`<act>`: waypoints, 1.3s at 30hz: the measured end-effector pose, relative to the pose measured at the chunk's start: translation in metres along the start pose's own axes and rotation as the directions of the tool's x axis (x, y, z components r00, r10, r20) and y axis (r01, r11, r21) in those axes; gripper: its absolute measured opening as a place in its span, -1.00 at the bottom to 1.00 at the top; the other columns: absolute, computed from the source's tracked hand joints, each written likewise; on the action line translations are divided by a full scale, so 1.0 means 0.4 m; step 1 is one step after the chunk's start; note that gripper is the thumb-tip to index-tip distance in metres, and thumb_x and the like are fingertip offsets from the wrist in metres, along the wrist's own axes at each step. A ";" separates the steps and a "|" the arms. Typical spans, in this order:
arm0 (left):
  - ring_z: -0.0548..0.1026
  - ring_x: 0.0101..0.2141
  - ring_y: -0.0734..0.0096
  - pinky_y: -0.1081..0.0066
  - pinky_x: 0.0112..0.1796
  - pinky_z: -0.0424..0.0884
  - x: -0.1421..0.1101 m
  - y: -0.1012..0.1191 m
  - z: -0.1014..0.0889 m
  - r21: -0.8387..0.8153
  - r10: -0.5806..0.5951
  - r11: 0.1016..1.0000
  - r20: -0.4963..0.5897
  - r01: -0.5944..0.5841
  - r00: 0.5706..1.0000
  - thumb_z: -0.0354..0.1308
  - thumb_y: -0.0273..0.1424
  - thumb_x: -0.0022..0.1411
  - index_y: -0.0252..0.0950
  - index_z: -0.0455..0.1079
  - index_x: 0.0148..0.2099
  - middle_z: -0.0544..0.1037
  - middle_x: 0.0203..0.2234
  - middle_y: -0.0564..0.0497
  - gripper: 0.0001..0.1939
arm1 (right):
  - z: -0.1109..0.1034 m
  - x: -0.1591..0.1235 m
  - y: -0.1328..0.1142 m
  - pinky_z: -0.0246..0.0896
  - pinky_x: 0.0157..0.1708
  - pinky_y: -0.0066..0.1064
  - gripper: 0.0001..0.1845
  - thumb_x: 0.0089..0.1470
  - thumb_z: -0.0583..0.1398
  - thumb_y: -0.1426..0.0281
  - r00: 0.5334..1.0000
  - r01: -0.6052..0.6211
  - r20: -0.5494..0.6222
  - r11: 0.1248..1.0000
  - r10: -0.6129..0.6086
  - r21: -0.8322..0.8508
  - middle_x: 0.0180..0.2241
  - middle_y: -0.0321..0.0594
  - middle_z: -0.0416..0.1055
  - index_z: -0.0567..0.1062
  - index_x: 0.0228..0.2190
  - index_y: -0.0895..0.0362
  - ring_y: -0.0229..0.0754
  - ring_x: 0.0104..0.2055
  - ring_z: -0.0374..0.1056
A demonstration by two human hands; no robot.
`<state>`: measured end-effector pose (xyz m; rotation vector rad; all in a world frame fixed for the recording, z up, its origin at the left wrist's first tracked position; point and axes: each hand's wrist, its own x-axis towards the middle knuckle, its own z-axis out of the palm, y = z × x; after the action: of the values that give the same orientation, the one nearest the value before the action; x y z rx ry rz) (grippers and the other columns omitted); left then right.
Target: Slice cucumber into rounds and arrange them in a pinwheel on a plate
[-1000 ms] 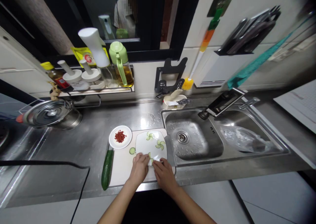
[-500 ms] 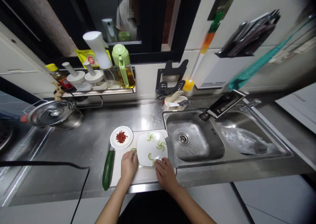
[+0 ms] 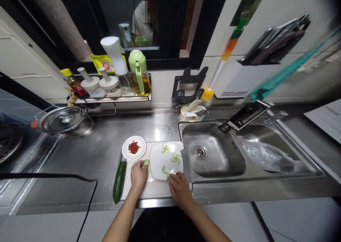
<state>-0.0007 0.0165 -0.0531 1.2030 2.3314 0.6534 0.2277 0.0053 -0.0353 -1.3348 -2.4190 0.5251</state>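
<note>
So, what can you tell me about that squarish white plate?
The squarish white plate has rounded corners and a glossy surface, perhaps glazed ceramic. It lies face up on the pale board. It bears three groups of thin green-edged slices: two pinwheels and, towards the near edge, a smaller curved group. The right hand reaches its near edge; whether the fingers touch the plate itself is unclear.

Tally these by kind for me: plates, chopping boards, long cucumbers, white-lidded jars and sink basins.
Plates: 2 (round plate, square plate)
Chopping board: 1
Long cucumber: 1
White-lidded jars: 2 (left jar, right jar)
Sink basins: 2 (left basin, right basin)
Total: 8
</note>
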 end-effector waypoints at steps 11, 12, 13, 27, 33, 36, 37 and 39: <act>0.41 -0.47 0.40 0.44 -0.37 0.24 0.006 0.022 -0.015 -0.169 -0.060 0.983 0.035 0.065 0.998 0.10 -0.33 0.03 -0.27 0.35 -0.43 0.49 -0.53 0.05 -0.89 | -0.004 0.002 -0.002 0.15 -0.09 -0.17 -0.71 0.08 0.05 0.47 1.000 -0.013 -0.008 0.998 0.014 0.060 -0.13 -0.17 0.42 0.48 -0.19 0.06 -0.02 0.01 0.14; 0.41 -0.48 0.41 0.45 -0.38 0.24 0.006 0.024 -0.020 -0.229 -0.084 0.969 0.049 0.093 0.995 0.12 -0.28 0.02 -0.27 0.36 -0.41 0.49 -0.54 0.05 -0.85 | -0.003 0.005 -0.001 0.15 -0.10 -0.18 -0.71 0.07 0.05 0.47 1.000 -0.021 -0.010 0.997 0.021 0.071 -0.14 -0.17 0.42 0.48 -0.20 0.06 -0.03 0.00 0.15; 0.41 -0.49 0.42 0.46 -0.39 0.25 0.005 0.025 -0.025 -0.297 -0.104 0.947 0.067 0.119 0.992 0.15 -0.23 0.00 -0.28 0.38 -0.40 0.49 -0.54 0.05 -0.80 | -0.003 0.008 0.000 0.16 -0.11 -0.19 -0.72 0.07 0.05 0.46 0.999 -0.031 -0.013 0.996 0.032 0.084 -0.15 -0.16 0.42 0.49 -0.21 0.06 -0.04 -0.01 0.16; 0.32 -0.55 0.57 0.53 -0.46 0.17 -0.029 0.148 -0.069 -0.689 0.033 0.585 0.547 0.427 0.837 0.35 -0.23 -0.25 -0.36 0.44 -0.39 0.50 -0.54 0.04 -0.64 | -0.048 0.175 -0.027 0.19 -0.14 -0.25 -0.77 0.02 0.12 0.36 0.979 -0.183 0.002 0.866 0.205 0.466 -0.26 -0.20 0.49 0.52 -0.27 0.06 -0.11 -0.13 0.31; 0.25 -0.62 0.69 0.60 -0.56 0.10 -0.043 0.168 -0.052 -0.666 0.008 0.430 0.678 0.610 0.735 0.37 -0.29 -0.20 -0.37 0.41 -0.33 0.43 -0.60 0.13 -0.63 | -0.072 0.198 -0.022 0.21 -0.30 -0.38 -0.84 -0.03 0.14 0.34 0.947 -0.320 0.178 0.751 0.268 0.578 -0.40 -0.26 0.48 0.51 -0.45 0.11 -0.20 -0.28 0.36; 0.35 -0.58 0.65 0.61 -0.56 0.18 -0.049 0.165 -0.042 -0.597 -0.055 0.277 0.773 0.753 0.632 0.31 -0.23 -0.06 -0.35 0.37 -0.29 0.46 -0.54 0.08 -0.65 | -0.092 0.199 -0.020 0.19 -0.37 -0.43 -0.84 -0.04 0.15 0.32 0.950 -0.313 0.204 0.724 0.237 0.615 -0.42 -0.27 0.48 0.51 -0.46 0.12 -0.23 -0.33 0.36; 0.37 -0.58 0.64 0.62 -0.57 0.20 -0.052 0.165 -0.039 -0.551 -0.065 0.228 0.814 0.803 0.577 0.28 -0.20 0.00 -0.34 0.35 -0.28 0.46 -0.53 0.06 -0.66 | -0.101 0.200 -0.021 0.19 -0.39 -0.44 -0.83 -0.04 0.16 0.31 0.950 -0.312 0.215 0.718 0.226 0.622 -0.42 -0.27 0.48 0.52 -0.46 0.12 -0.23 -0.34 0.36; 0.39 -0.60 0.62 0.63 -0.61 0.20 -0.058 0.167 -0.035 -0.449 -0.043 0.145 0.888 0.882 0.459 0.20 -0.16 0.08 -0.35 0.33 -0.29 0.46 -0.54 0.03 -0.67 | -0.119 0.201 -0.024 0.16 -0.42 -0.45 -0.83 -0.04 0.17 0.29 0.947 -0.316 0.247 0.710 0.203 0.629 -0.43 -0.28 0.49 0.52 -0.45 0.11 -0.24 -0.34 0.35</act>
<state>0.0457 0.0285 0.0009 -0.0932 1.0590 0.8073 0.2015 0.0769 0.0195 -1.3206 -1.8332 1.4647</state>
